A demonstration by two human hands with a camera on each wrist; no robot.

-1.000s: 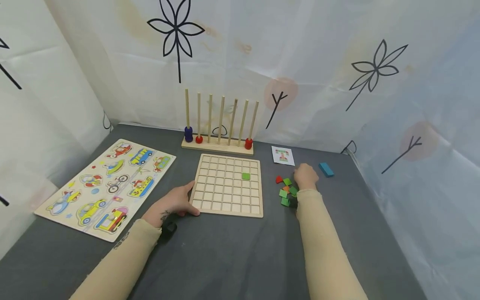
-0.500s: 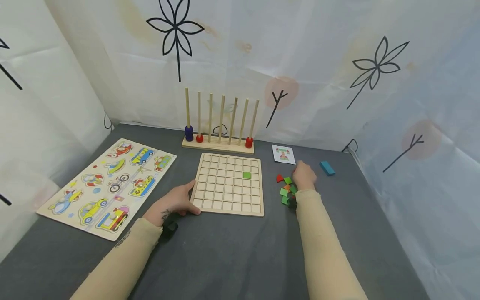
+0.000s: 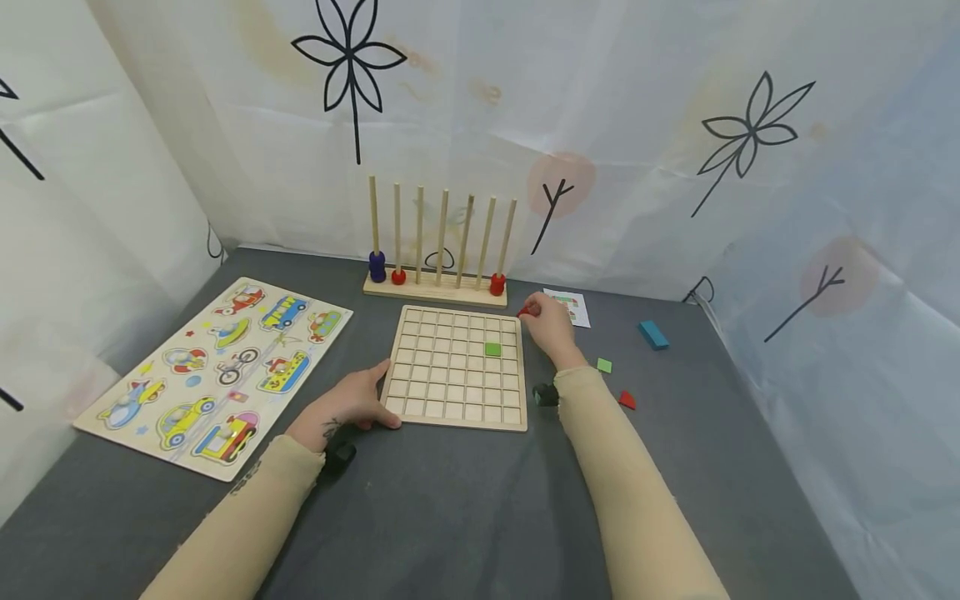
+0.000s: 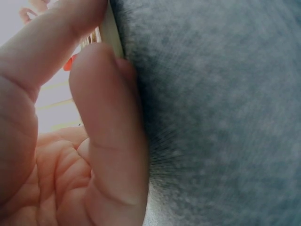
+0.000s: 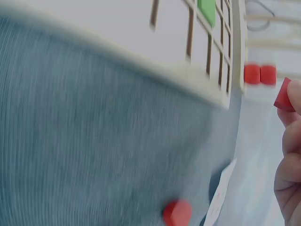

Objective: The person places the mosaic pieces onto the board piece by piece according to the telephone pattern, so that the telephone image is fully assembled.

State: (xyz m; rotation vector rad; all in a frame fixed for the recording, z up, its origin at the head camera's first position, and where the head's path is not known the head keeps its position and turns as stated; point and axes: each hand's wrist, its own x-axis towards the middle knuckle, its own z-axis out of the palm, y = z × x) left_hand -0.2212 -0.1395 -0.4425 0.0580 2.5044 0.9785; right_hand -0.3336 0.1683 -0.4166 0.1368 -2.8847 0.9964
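a right hand pinches a small red piece beside a pale wooden grid board.
the flat-faced red piece is clamped between thumb and finger, near the board's far right corner. the left hand touches the board's left edge, thumb and fingers apart. a green square fills one cell toward the far right; the tabletop is dark grey, woven-looking.

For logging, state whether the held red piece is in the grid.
Out: the right hand pinches the red piece outside the grid board.
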